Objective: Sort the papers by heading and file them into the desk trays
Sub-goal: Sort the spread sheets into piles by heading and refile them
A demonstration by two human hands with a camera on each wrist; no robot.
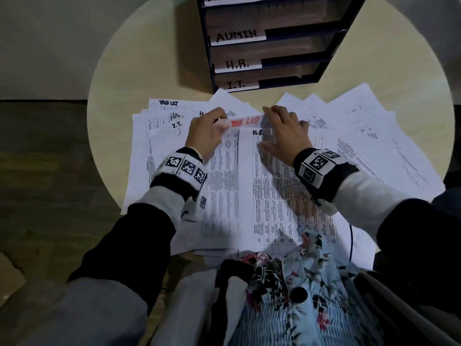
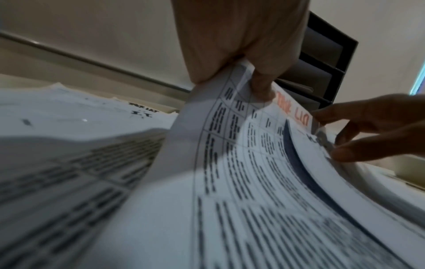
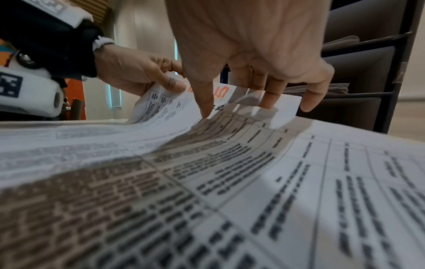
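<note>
Printed sheets lie fanned across a round table [image 1: 149, 58]. My left hand [image 1: 220, 123] pinches the top left corner of a sheet with a red TASK LIST heading [image 1: 245, 121] and curls it upward; the left wrist view shows that pinch [image 2: 255, 80] close up. My right hand [image 1: 279, 128] rests with spread, fairly straight fingers on the top of a sheet headed H.R. [image 1: 274, 196]. In the right wrist view its thumb tip [image 3: 207, 111] presses on that sheet. A dark stack of desk trays [image 1: 331, 46] labelled ADMIN [image 1: 237, 36], H.R. [image 1: 237, 64] and I.T. [image 1: 235, 84] stands behind the papers.
More sheets with TASK LIST, H.R. and I.T. headings [image 1: 172, 113] lie overlapped at the left, and others fan out at the right [image 1: 374, 136]. Some papers overhang the table's near edge above my lap. Bare tabletop shows left of the trays.
</note>
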